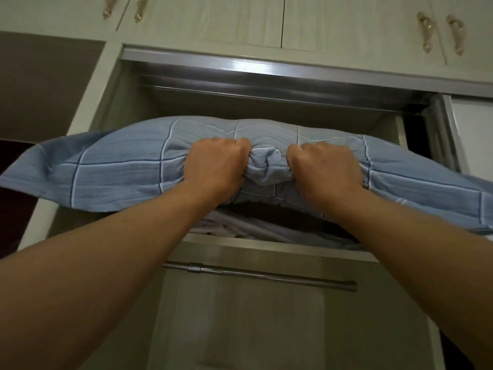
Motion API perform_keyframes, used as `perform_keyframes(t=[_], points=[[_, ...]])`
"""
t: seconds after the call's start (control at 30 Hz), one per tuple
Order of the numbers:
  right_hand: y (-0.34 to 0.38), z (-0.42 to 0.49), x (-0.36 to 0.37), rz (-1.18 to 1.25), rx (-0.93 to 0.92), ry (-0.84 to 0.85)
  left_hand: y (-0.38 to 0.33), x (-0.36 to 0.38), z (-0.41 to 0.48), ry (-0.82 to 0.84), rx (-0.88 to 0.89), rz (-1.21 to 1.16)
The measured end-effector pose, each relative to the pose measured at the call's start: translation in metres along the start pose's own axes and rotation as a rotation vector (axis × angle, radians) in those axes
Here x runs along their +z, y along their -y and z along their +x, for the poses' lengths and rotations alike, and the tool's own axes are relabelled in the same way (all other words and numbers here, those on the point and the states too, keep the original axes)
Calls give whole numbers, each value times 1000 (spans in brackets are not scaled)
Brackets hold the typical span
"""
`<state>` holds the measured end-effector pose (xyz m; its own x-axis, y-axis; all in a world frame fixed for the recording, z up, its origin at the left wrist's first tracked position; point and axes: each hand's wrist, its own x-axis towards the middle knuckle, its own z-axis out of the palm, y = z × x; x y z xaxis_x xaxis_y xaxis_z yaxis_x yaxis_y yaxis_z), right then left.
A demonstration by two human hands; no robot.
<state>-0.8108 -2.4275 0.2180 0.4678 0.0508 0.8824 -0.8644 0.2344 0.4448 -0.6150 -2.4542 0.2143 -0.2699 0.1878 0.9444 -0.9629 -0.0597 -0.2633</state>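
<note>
A blue pillow with a pale checked pattern lies across the opening of a high wardrobe shelf, its two ends sticking out past the shelf's sides. My left hand grips a bunch of the pillow's cloth near the middle. My right hand grips the cloth just to the right of it, with a gathered fold of fabric between the two fists. Both arms reach up from below.
Pale folded bedding lies on the shelf beneath the pillow. A metal hanging rail runs under the shelf. Upper cabinet doors with clear handles sit above. A sliding door frame stands at the right.
</note>
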Motion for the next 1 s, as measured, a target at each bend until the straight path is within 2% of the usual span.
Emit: perform_keyframes(t=[0.83, 1.0], points=[[5, -53, -142, 69, -4, 29, 7, -137, -49, -62, -4, -227], [3, -71, -164, 108, -16, -23, 3, -157, -63, -60, 11, -273]])
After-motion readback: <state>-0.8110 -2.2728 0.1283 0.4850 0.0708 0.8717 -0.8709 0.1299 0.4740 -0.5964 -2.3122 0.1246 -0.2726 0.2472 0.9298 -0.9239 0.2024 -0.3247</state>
